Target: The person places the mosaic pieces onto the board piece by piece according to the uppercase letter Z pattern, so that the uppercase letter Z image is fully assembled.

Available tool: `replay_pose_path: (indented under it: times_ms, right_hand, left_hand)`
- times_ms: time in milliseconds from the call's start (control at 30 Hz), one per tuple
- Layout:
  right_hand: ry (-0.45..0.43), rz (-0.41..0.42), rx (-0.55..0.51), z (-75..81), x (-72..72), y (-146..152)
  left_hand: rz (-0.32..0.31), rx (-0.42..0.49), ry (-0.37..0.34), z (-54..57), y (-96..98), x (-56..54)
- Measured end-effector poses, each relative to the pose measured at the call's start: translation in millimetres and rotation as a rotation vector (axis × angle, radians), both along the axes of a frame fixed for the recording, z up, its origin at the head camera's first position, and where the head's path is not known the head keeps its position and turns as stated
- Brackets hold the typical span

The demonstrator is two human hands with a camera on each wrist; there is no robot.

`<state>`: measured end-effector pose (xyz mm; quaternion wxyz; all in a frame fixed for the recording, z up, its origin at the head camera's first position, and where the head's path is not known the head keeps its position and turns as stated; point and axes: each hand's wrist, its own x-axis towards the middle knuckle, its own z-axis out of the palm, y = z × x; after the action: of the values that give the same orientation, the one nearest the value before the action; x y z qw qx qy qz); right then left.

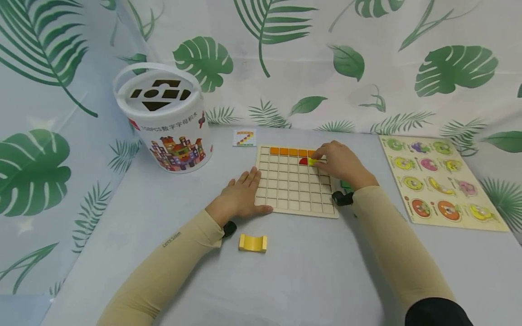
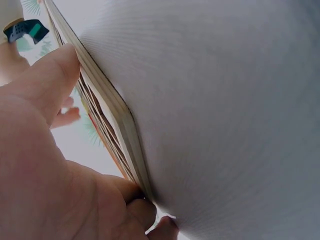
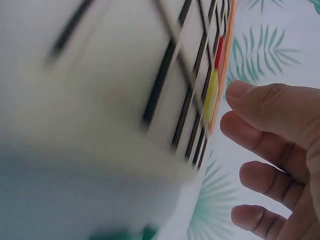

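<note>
A square wooden grid board [image 1: 291, 185] lies on the table. Orange tiles [image 1: 290, 152] fill part of its far row. In the second row sit a red piece [image 1: 303, 161] and, beside it, a yellow tile [image 1: 311, 161]. My left hand [image 1: 239, 194] rests against the board's near left corner, fingers extended along the left edge and thumb at the near edge. Over the far right part is my right hand [image 1: 344, 164], its thumb and fingertips close to the yellow tile. The right wrist view shows nothing between the thumb and index finger.
A yellow arched block [image 1: 253, 244] lies in front of the board. Green pieces [image 1: 345, 184] are partly hidden by the right wrist. A small pattern card [image 1: 244, 138] sits behind, near a white lidded bucket [image 1: 167, 131]. At right lies a fruit puzzle board [image 1: 438, 181].
</note>
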<state>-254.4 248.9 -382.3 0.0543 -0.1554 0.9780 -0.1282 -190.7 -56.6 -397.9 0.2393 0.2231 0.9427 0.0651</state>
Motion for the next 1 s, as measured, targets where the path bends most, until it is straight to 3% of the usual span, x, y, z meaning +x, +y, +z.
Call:
replay_pose_path:
  times_ms: [200,433,1000]
  right_hand:
    - [0.000,-0.069,-0.001,-2.0,12.4,29.9]
    - [0.000,-0.079,0.012,-0.3,29.4,55.8]
    - [-0.146,-0.171,0.010,-1.5,63.5,87.6]
  left_hand:
    - [0.001,0.002,-0.002,-0.9,1.3,-1.9]
    - [0.007,0.008,0.000,0.4,0.9,-1.0]
    - [-0.002,0.011,-0.005,-1.7,0.7,-0.7]
